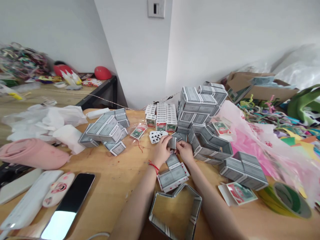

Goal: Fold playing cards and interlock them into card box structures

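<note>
My left hand (162,151) and my right hand (184,150) meet over the middle of the table, pinching a small grey-backed playing card (172,143) between them. A red string bracelet circles my left wrist. Just beyond the left fingers lie face-up playing cards (155,137). Below the hands sit joined grey-backed cards (172,178) with red-suit faces showing at the edges. Nearer me, between my forearms, stands an open heart-like frame of folded cards (153,208). Another open card frame (212,151) is right of my right hand.
Stacked card blocks (197,106) rise at the back right, beside rows of card boxes (161,116). A card structure (105,130) stands left. Also present are a phone (71,200), yellow tape roll (285,200), pink roll (35,154), card pack (241,193) and pink plastic bag (252,136).
</note>
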### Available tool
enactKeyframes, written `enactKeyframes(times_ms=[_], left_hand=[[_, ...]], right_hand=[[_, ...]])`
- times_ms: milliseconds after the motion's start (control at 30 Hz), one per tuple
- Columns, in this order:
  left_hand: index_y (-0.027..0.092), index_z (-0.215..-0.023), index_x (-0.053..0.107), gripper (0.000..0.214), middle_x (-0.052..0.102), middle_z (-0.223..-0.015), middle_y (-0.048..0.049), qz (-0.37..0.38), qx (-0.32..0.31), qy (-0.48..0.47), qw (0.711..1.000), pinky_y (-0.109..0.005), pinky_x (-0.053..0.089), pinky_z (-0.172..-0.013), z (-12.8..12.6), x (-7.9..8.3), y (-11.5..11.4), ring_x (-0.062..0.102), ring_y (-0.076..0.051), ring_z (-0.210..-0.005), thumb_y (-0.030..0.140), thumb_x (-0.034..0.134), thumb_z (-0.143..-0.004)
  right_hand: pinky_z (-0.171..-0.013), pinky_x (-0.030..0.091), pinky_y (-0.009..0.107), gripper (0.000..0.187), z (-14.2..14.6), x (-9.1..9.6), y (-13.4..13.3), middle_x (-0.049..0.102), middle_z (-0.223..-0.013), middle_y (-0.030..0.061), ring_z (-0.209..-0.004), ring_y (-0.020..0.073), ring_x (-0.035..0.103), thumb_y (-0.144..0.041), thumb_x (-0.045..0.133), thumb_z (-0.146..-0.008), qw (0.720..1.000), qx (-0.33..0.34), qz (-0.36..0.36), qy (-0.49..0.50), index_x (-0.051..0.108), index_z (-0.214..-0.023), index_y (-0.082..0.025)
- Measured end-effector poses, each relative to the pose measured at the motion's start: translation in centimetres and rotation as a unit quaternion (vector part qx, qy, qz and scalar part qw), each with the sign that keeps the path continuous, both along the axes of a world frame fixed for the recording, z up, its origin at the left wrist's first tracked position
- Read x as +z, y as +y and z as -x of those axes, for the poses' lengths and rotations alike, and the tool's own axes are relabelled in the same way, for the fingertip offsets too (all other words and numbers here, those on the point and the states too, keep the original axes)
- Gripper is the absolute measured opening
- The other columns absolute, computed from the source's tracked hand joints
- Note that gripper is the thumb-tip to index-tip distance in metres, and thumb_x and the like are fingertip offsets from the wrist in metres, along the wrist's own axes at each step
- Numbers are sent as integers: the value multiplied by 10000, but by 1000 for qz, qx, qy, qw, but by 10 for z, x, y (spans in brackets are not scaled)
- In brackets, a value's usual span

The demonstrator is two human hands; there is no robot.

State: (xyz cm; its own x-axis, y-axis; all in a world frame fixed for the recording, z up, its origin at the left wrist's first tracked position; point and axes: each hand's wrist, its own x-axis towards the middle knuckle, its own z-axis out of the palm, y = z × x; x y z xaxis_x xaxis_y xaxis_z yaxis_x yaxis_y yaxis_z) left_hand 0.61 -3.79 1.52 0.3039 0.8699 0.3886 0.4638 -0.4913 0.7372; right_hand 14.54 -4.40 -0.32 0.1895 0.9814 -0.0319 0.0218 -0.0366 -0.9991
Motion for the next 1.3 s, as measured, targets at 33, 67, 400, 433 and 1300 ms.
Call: enactKeyframes(times_ms=[33,67,400,433,1300], left_hand=[[225,-1200,478,580,459,-1255,-63,2,0,-1,1000,-359,384,-1008,0,-1,0,442,-204,-1183,-43,457,-685],[228,-1203,476,578,454,-1255,-64,5,3,-3,1000,-358,394,-998,0,-1,0,449,-205,-1175,-38,457,-690],[250,-1224,481,565,408,-1177,-72,10,38,-2,999,-314,473,-874,2,-7,2,503,-190,-1062,44,558,-703],[258,-1226,482,563,405,-1174,-69,13,34,3,999,-314,474,-871,2,-7,2,509,-188,-1051,56,565,-707],[182,-866,469,105,547,-750,-5,151,21,-83,985,-236,412,-601,1,-10,12,526,-130,-674,279,442,-835]], right_hand=[[-389,357,248,317,1,0,0,537,-395,-27,-342,119,457,-467,605,-690,1000,-1,0,4,520,-534,-205],[-391,364,252,309,1,0,-1,542,-403,-26,-346,123,463,-469,598,-695,1000,-2,0,12,530,-551,-205],[-552,455,283,373,7,-2,-6,657,-779,30,-542,137,540,-380,574,-717,998,9,-62,-7,612,-1036,-189],[-547,448,278,366,6,-3,-6,653,-767,26,-533,132,529,-371,580,-710,998,14,-60,-13,616,-1024,-186],[-499,396,255,135,11,-4,-11,520,-576,-43,-494,131,509,-280,456,-807,987,125,-71,-72,409,-924,-231]])
